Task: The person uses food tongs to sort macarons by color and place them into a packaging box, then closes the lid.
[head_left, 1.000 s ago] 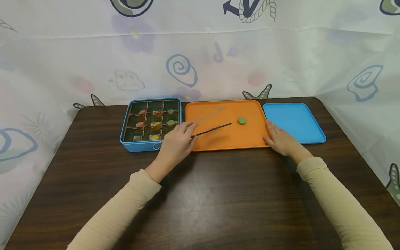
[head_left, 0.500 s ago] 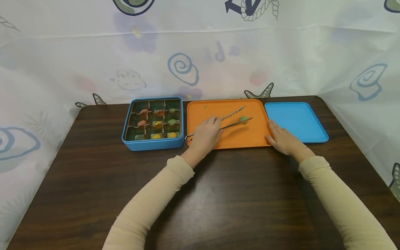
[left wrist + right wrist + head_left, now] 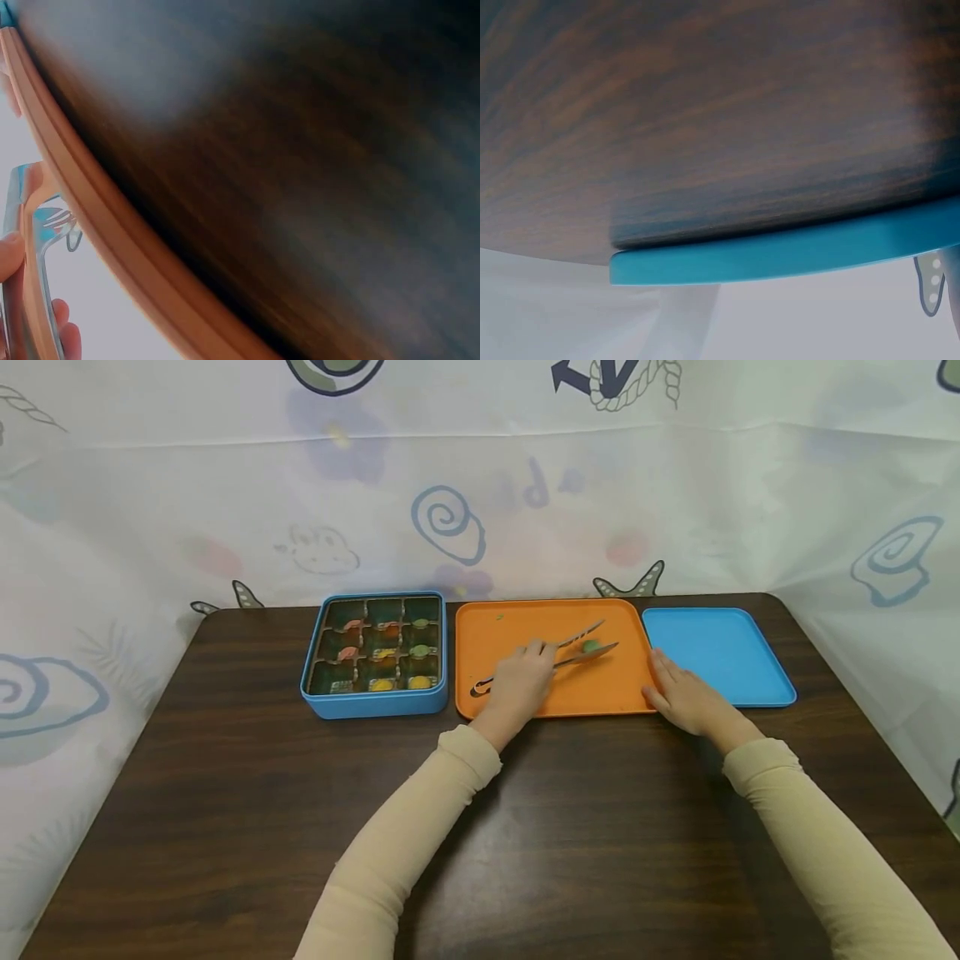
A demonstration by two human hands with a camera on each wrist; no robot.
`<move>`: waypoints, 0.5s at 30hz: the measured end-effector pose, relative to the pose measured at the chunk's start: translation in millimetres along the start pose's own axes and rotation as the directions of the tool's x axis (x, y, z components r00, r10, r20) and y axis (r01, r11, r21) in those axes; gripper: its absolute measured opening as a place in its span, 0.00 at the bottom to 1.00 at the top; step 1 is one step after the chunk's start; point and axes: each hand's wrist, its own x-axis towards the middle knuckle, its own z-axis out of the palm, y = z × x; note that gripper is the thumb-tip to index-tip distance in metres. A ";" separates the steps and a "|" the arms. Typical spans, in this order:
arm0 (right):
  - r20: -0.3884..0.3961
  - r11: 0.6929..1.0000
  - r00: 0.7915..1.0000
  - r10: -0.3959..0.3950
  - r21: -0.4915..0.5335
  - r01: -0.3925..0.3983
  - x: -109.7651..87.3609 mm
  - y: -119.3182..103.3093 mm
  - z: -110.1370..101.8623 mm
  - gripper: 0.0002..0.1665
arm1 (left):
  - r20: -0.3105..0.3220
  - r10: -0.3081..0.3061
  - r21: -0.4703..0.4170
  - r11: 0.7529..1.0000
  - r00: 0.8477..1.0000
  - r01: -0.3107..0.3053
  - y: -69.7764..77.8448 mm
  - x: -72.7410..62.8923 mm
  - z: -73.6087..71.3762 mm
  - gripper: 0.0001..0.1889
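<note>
My left hand [image 3: 521, 683] grips metal tongs [image 3: 595, 652] over the orange tray [image 3: 618, 689]. The tongs' arms are spread, and their tips lie either side of a small green round piece [image 3: 591, 645], which one tip partly covers. In the left wrist view the tongs [image 3: 46, 300] show a slotted, fork-like end, with a thumb on one arm and fingers on the other. My right hand [image 3: 692, 700] rests with its fingers extended along the tray's right edge, next to the blue tray [image 3: 723, 652]. The right wrist view catches the side of the blue tray [image 3: 780, 255].
Left of the orange tray stands a blue box [image 3: 375, 704] with a divided insert; several red, yellow and green pieces lie in its compartments. A tiny green bit [image 3: 499, 617] is near the orange tray's back edge. A patterned cloth [image 3: 525, 527] hangs behind the brown table [image 3: 570, 827].
My left hand has carried the tongs rightward from beside the blue box to the green piece, their tips now around it. The right hand stays at the tray edge.
</note>
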 end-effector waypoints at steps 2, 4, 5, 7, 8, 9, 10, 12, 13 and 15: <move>-0.005 1.000 1.000 -0.004 -0.001 0.004 -0.8 0.1 -0.1 0.43 | 0.014 -0.001 0.000 1.000 1.000 0.001 1.2 2.0 1.2 0.18; -0.007 1.000 1.000 -0.007 0.000 0.007 -1.3 0.1 -0.3 0.43 | 0.016 0.006 0.005 1.000 1.000 -0.006 2.4 3.7 2.5 0.17; -0.009 1.000 1.000 -0.008 0.001 0.008 -1.4 0.1 -0.2 0.42 | 0.015 0.011 0.011 1.000 1.000 -0.011 3.0 4.3 3.0 0.17; -0.009 1.000 1.000 -0.007 -0.001 0.007 -1.3 0.4 0.2 0.42 | 0.010 0.022 0.018 1.000 1.000 -0.022 4.5 5.3 3.8 0.16; -0.009 1.000 1.000 -0.007 -0.001 0.007 -1.2 0.6 0.5 0.42 | 0.005 0.029 0.028 0.999 1.000 -0.029 5.1 5.5 4.4 0.16; -0.010 1.000 1.000 -0.007 -0.002 0.007 -1.0 0.9 0.8 0.42 | -0.003 0.037 0.038 0.999 0.999 -0.037 5.7 5.6 4.9 0.15; -0.011 1.000 1.000 -0.007 -0.004 0.007 -0.8 1.4 1.2 0.42 | -0.008 0.043 0.046 0.998 0.999 -0.043 6.1 5.4 5.3 0.14; -0.013 1.000 1.000 -0.006 -0.006 0.006 -0.4 1.9 1.7 0.43 | -0.016 0.054 0.060 0.997 0.998 -0.053 6.8 5.2 6.0 0.14; -0.013 1.000 1.000 -0.006 -0.007 0.006 -0.3 2.1 1.8 0.43 | -0.018 0.059 0.068 0.996 0.998 -0.058 7.1 5.0 6.3 0.13; -0.014 1.000 1.000 -0.005 -0.008 0.005 -0.1 2.5 1.9 0.43 | -0.024 0.067 0.080 0.995 0.997 -0.065 7.5 4.5 6.3 0.13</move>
